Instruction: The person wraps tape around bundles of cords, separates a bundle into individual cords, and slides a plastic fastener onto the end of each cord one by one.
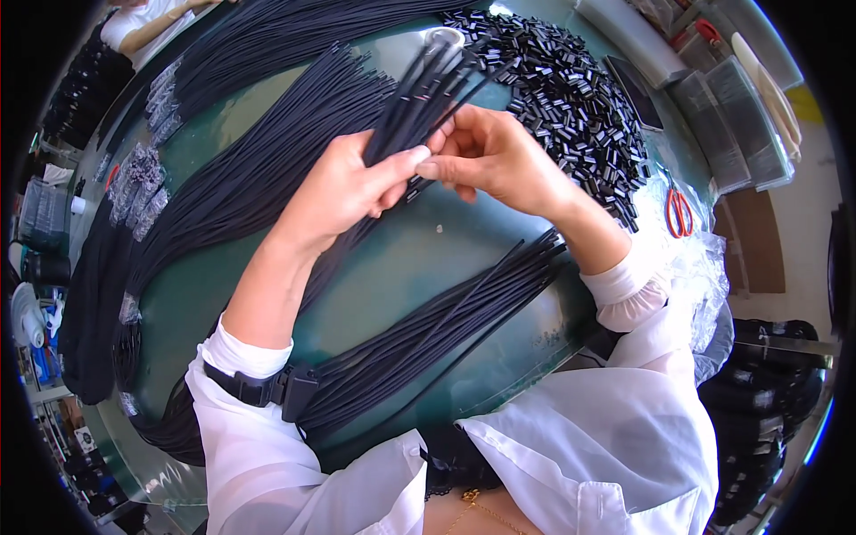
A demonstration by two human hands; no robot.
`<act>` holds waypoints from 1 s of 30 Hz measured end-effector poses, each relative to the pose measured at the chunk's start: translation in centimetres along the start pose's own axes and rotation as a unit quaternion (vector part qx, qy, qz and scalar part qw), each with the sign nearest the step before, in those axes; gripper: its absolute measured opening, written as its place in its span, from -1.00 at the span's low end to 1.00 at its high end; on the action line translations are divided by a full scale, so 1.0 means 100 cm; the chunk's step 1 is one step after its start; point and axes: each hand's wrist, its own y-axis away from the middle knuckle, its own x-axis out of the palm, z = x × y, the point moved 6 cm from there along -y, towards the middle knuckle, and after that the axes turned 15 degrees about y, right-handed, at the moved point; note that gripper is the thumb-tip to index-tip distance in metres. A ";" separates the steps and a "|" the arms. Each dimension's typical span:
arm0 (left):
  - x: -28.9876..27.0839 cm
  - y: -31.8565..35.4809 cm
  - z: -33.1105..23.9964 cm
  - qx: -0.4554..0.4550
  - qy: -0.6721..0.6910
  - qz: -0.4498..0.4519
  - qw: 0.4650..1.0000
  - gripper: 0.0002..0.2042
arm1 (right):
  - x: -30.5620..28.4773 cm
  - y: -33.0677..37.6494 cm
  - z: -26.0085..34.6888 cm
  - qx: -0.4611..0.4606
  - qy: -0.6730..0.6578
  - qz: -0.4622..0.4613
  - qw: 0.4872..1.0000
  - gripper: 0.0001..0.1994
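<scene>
- Green table [419, 267], its edge bowed by the lens, all but buried: long black cords fan across the left and far side, a pile of small black clips [580, 98] spreads at the far right, and a second sheaf of cords [446, 321] lies slantwise near the person's chest.
- Left hand [343, 183] is closed round a bundle [419, 98] of black cords, thumb pressed over them, the ends splaying up and away from the person.
- Right hand [490, 160] meets it just beside the thumb — fingertips pinched together at one cord's end; whether a clip sits between them cannot be told, the fingers hide it.
- Step in hand, by the look of it: working one cord end at a time out of the held bundle, with the clips within reach.
- Next move would call for a fine pinch and a steady bundle — the loose ends cross each other and could snag.
- Room to move: bare green shows only under and just in front of the hands; to the right the clip pile lies near the right wrist, and red-handled scissors [679, 212] rest on clear plastic wrap [704, 267] by the table's right edge.
- Trays [740, 125] stand beyond that edge; another person's arm [152, 31] shows at the far left, well apart.
</scene>
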 end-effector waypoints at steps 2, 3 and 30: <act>0.001 0.002 -0.001 -0.021 0.069 0.034 0.997 -0.83 | 0.006 -0.001 0.000 -0.009 -0.059 -0.009 0.998 -0.84; 0.000 0.002 -0.001 -0.021 0.068 0.036 0.997 -0.83 | 0.007 -0.001 -0.001 -0.014 -0.089 -0.012 0.996 -0.84; -0.022 -0.001 -0.003 0.022 0.021 -0.131 0.991 -0.75 | -0.080 0.001 -0.029 -0.042 -0.019 -0.130 0.990 -0.85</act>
